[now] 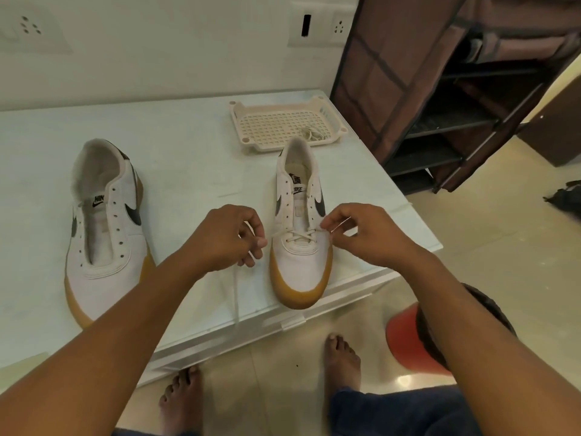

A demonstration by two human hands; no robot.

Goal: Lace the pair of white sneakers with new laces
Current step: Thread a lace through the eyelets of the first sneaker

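Two white sneakers with tan soles and black swooshes stand on a pale table. The left sneaker has bare eyelets and no lace. The right sneaker carries a white lace crossed through its lowest eyelets near the toe. My left hand pinches one end of that lace beside the shoe's left side. On the shoe's right side, my right hand pinches the other end, which runs up between finger and thumb. A second bundled lace lies in the basket behind.
A cream perforated plastic basket sits at the table's far right. A brown fabric shoe rack stands to the right of the table. A red stool and my bare feet are below the table's front edge.
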